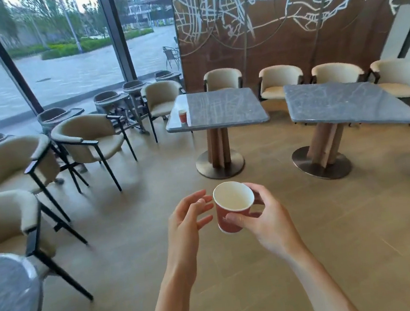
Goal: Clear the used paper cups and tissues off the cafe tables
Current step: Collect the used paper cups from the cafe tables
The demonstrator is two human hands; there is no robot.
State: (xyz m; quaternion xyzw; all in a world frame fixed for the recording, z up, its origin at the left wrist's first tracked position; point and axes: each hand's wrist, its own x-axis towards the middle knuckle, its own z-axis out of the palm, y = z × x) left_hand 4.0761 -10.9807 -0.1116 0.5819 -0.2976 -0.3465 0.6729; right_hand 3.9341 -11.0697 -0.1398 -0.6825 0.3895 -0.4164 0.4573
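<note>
My right hand (264, 215) grips a red paper cup (231, 207) with a white, empty inside, held upright over the floor in front of me. My left hand (189, 219) hovers just left of the cup with relaxed fingers, its fingertips close to the rim; I cannot tell whether they touch. A small stack of red paper cups (182, 116) stands near the left front corner of the grey marble table (224, 112) ahead. No tissues show.
A second grey table (341, 104) stands to the right, and a round table edge (8, 300) is at the lower left. Beige armchairs (89, 140) line the left side and back wall. High chairs (121, 106) stand by the window. Tan floor lies between me and the tables.
</note>
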